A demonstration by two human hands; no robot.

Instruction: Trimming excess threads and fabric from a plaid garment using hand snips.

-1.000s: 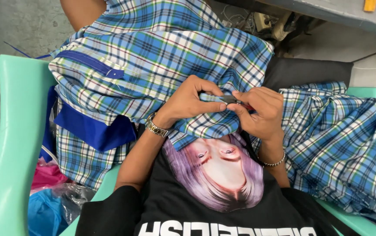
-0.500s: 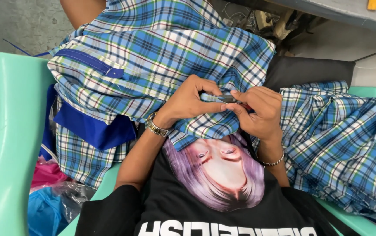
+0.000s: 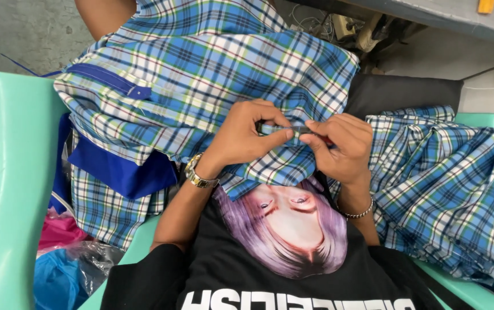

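Hands meet at the middle of the lap, both closed in a pinch on the same narrow folded strip of blue plaid garment [image 3: 212, 92]: the left hand [image 3: 241, 135], with a metal watch [image 3: 199, 174] at its wrist, nips the strip between thumb and forefinger, and the right hand [image 3: 341, 146], with a thin bracelet [image 3: 359, 213], nips it just beside, fingertips almost touching. The strip [image 3: 293, 131] runs between the two pinches at the cloth's near edge, above a black printed shirt [image 3: 275, 264]. To work such a fold well, I judge the pinches should stay close together so the edge lies flat and even between them, with the bulk of the cloth left slack on the lap rather than dragging on the strip. The garment spreads away over the knees, a solid blue band [image 3: 106, 80] stitched across it at the left and a solid blue panel [image 3: 118, 172] hanging below. More plaid fabric [image 3: 448, 183] lies heaped at the right on a pale green plastic chair [image 3: 14, 172]. Pink and blue bags [image 3: 57, 252] sit low at the left, and farther off a grey table edge [image 3: 430, 17] crosses the top right, with tangled cables [image 3: 339, 23] beneath it
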